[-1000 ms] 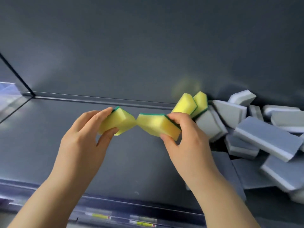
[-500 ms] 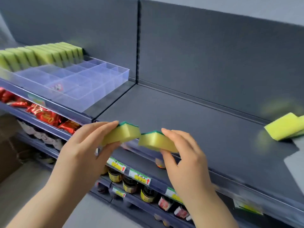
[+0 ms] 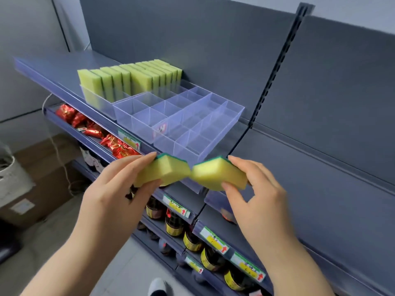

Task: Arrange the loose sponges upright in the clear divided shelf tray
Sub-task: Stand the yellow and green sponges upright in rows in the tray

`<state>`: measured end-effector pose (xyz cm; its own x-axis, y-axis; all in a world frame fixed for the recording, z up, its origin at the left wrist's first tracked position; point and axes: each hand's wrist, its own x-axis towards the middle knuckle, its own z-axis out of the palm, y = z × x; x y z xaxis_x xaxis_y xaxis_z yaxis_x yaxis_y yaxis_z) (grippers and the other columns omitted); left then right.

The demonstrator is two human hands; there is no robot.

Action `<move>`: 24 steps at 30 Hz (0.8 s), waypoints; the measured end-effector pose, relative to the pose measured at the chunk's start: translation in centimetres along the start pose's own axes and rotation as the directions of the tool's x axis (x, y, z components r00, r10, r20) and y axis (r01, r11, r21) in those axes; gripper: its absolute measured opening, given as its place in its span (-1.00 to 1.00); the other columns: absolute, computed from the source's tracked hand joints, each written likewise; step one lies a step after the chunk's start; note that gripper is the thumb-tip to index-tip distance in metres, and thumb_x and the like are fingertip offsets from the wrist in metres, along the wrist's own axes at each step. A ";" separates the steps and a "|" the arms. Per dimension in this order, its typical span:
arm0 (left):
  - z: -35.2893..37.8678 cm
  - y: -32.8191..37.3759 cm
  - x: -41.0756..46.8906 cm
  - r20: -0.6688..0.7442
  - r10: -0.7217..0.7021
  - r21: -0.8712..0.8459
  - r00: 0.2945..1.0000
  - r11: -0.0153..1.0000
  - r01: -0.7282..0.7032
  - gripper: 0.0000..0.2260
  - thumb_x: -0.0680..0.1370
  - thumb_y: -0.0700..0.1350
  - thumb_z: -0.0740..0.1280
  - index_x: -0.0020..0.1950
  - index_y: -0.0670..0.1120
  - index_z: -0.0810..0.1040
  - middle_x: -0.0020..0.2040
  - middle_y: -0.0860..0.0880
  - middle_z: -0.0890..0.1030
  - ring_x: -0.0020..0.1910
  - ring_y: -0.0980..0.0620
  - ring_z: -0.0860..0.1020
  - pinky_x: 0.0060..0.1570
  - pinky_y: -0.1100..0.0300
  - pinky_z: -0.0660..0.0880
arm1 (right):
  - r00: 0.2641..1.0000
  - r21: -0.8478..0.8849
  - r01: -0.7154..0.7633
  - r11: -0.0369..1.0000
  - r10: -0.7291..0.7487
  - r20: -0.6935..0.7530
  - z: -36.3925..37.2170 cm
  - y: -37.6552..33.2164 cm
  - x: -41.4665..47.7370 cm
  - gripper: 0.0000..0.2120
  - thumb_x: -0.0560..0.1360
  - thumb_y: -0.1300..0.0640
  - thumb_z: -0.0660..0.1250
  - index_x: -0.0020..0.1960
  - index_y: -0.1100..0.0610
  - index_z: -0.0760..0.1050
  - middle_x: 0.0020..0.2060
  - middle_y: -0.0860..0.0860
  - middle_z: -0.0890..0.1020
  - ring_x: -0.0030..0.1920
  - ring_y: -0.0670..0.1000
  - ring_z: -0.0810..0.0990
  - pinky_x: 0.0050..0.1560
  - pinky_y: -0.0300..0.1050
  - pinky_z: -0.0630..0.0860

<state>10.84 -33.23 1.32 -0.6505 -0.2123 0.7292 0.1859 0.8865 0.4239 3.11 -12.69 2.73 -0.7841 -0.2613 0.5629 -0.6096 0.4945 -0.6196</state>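
Since half a second ago the view has swung left, so the clear divided tray [image 3: 222,122] now sits near the middle of the shelf [image 3: 53,69], just beyond the hands, and the loose yellow sponge earlier seen at the right edge is out of frame. Two sponges are held as before. The left hand [image 3: 111,195] grips the left sponge [image 3: 164,170] between thumb and curled fingers. The right hand [image 3: 258,199] grips the right sponge [image 3: 218,174] the same way. Both are yellow with a green back, and their near corners almost touch in front of the tray's front wall. Its leftmost lane holds a row of upright sponges [image 3: 128,82], ten or more, too tightly packed at the far end to count surely. Below, red snack packets [image 3: 96,130] lie on one shelf and dark jars [image 3: 192,240] stand behind price labels [image 3: 213,240].
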 end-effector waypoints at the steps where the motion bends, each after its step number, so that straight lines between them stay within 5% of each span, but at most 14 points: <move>1: 0.2 -1.0 1.1 -0.013 0.005 0.004 1.000 1.000 -0.005 -0.67 0.46 -0.07 0.35 0.17 -0.21 0.57 0.04 -0.09 0.59 0.00 0.05 0.50 0.06 0.33 0.42 | 1.000 0.016 -0.003 1.000 0.004 -0.005 0.8 0.1 1.3 -0.62 0.34 0.19 0.39 0.15 0.04 0.53 -0.01 -0.24 0.49 -0.03 -0.38 0.43 -0.06 -0.54 0.37; 6: 1.2 -6.3 7.3 -0.048 -0.017 0.021 0.999 1.000 0.018 -0.67 0.45 -0.10 0.40 0.18 -0.19 0.58 0.06 0.01 0.55 -0.02 0.19 0.46 0.10 0.43 0.39 | 0.990 0.192 -0.115 0.975 0.095 0.107 4.8 0.5 8.4 -0.65 0.36 0.05 0.41 0.09 -0.22 0.46 -0.04 -0.24 0.56 -0.07 -0.22 0.54 -0.06 -0.46 0.43; 9: 1.4 -9.8 10.6 -0.056 -0.135 -0.125 0.989 0.984 0.127 -0.66 0.48 0.15 0.33 0.24 0.13 0.53 0.12 0.24 0.51 0.05 0.09 0.53 0.14 0.10 0.48 | 0.976 0.261 -0.160 0.952 0.113 0.186 6.2 0.2 13.0 -0.67 0.37 0.07 0.46 0.05 -0.24 0.49 -0.05 -0.18 0.61 -0.06 -0.14 0.58 -0.03 -0.30 0.50; 11: 1.5 -12.1 12.4 -0.085 -0.186 -0.207 0.979 0.964 0.165 -0.66 0.47 0.23 0.30 0.25 0.30 0.45 0.15 0.22 0.52 0.11 -0.03 0.54 0.13 -0.11 0.47 | 0.976 0.294 -0.158 0.943 0.104 0.190 6.8 -0.1 15.8 -0.68 0.36 0.04 0.47 0.06 -0.21 0.51 -0.05 -0.16 0.62 -0.03 -0.10 0.59 0.00 -0.22 0.52; 15: 1.5 -15.1 14.7 -0.090 -0.243 -0.224 0.966 0.950 0.218 -0.65 0.45 0.22 0.32 0.24 0.33 0.43 0.19 0.14 0.53 0.17 -0.07 0.53 0.15 -0.13 0.45 | 0.972 0.350 -0.162 0.922 0.089 0.216 8.2 -0.2 19.1 -0.63 0.32 0.01 0.40 0.12 -0.17 0.51 -0.01 -0.13 0.63 0.03 -0.06 0.60 0.04 -0.11 0.55; 18: 1.7 -16.3 16.3 -0.004 -0.300 -0.194 0.954 0.936 0.294 -0.67 0.43 0.17 0.29 0.19 0.28 0.45 0.12 0.24 0.53 0.18 0.07 0.49 0.15 0.01 0.41 | 0.975 0.366 -0.176 0.914 0.111 0.193 8.4 -0.2 20.5 -0.65 0.33 0.03 0.48 0.10 -0.11 0.53 -0.03 -0.14 0.64 0.03 -0.08 0.61 0.00 -0.22 0.55; 24: 3.0 -19.8 19.6 -0.085 -0.167 -0.278 0.982 0.951 0.137 -0.66 0.48 0.13 0.31 0.25 0.32 0.41 0.17 0.11 0.54 0.15 -0.08 0.52 0.14 -0.17 0.44 | 0.980 0.375 -0.194 0.907 0.160 0.118 8.4 -1.4 21.8 -0.70 0.26 0.04 0.39 0.00 -0.11 0.54 -0.04 -0.13 0.66 -0.01 -0.10 0.63 -0.08 -0.32 0.53</move>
<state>-7.84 -53.72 5.60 -0.6077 -0.3912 0.6912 0.2917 0.6995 0.6524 -14.05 -26.02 11.28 -0.8800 -0.2749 0.3874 -0.4444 0.1880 -0.8759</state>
